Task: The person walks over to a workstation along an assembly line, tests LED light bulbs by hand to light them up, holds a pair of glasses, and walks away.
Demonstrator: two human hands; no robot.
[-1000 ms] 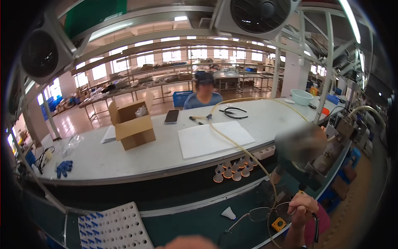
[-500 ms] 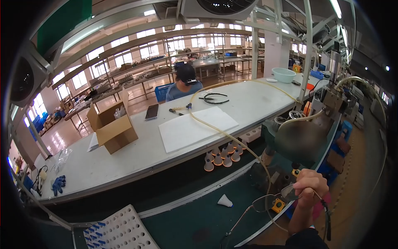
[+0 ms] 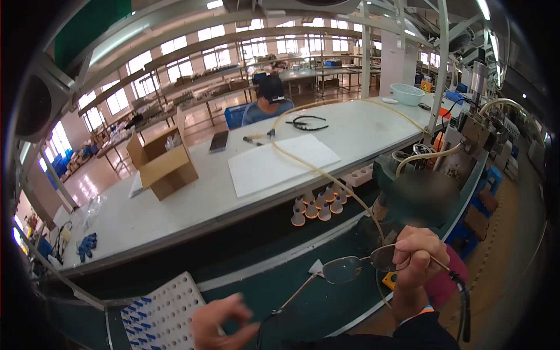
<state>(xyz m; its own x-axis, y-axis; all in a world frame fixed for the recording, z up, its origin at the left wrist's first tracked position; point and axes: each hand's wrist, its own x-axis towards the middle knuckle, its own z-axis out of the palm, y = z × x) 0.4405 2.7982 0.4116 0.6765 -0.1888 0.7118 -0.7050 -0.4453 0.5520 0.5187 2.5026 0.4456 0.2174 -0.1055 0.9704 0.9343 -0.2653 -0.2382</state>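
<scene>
A pair of thin-framed glasses (image 3: 343, 270) is held up in front of me, its arms spread. My right hand (image 3: 419, 256) pinches the frame beside the right-hand lens. Near the tip of the other arm is my left hand (image 3: 224, 322), slightly blurred, thumb and fingers apart; contact with the tip cannot be made out. Behind the glasses a white bulb (image 3: 315, 268), partly covered, lies on the green surface (image 3: 251, 291). At the lower left stands a white perforated board (image 3: 169, 303) with blue pieces in some holes.
Beyond is a long white table (image 3: 204, 219) with an open cardboard box (image 3: 169, 172), a phone (image 3: 219, 141), a white sheet (image 3: 280, 163) and a yellowish hose. A person in a cap (image 3: 269, 99) sits behind it. Several bulbs (image 3: 324, 211) stand below its edge. Machinery (image 3: 426, 195) is at the right.
My left hand has come back into view at the lower left, beside the glasses. The glasses and my right hand appear slightly higher and larger, and the camera view has shifted.
</scene>
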